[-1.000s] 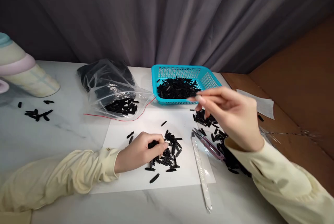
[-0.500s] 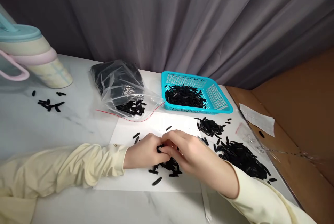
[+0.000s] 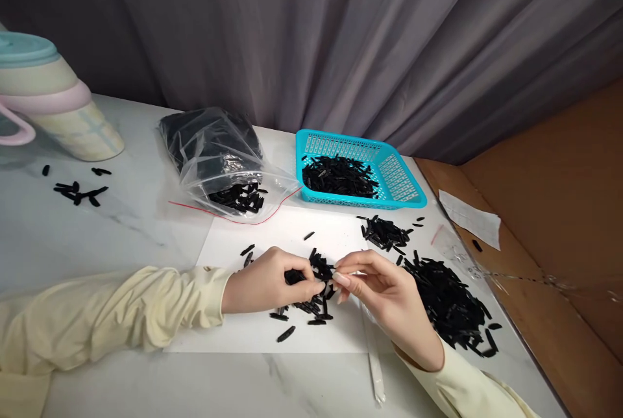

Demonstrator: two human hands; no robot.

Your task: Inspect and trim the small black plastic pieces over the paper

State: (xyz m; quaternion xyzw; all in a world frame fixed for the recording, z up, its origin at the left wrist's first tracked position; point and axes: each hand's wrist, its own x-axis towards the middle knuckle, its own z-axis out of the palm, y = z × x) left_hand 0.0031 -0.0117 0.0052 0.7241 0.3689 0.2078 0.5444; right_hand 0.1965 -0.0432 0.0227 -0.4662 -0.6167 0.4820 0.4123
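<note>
My left hand (image 3: 267, 283) is closed over the white sheet (image 3: 219, 327), thumb and forefinger pinched together. Whatever lies between those fingertips is too small to make out. Just to its right, my right hand (image 3: 394, 291) pinches a small, slim black piece (image 3: 332, 267) between thumb and fingers. A gap separates the two hands. Beneath and between them lies a loose pile of similar small, elongated black pieces (image 3: 321, 304), partly hidden by my left hand. One single piece (image 3: 286, 334) rests nearer the sheet's front edge.
Behind the sheet stand a clear zip bag (image 3: 214, 152) of black pieces and a turquoise basket (image 3: 399, 200) holding more. Two heaps, one smaller (image 3: 384, 233) and one larger (image 3: 452, 301), lie to the right. A lidded tumbler (image 3: 73, 106) stands left, near scattered pieces (image 3: 78, 192).
My hands, which were together, have come apart; the right one has drawn away to the right with a small black piece. The view has shifted slightly.
</note>
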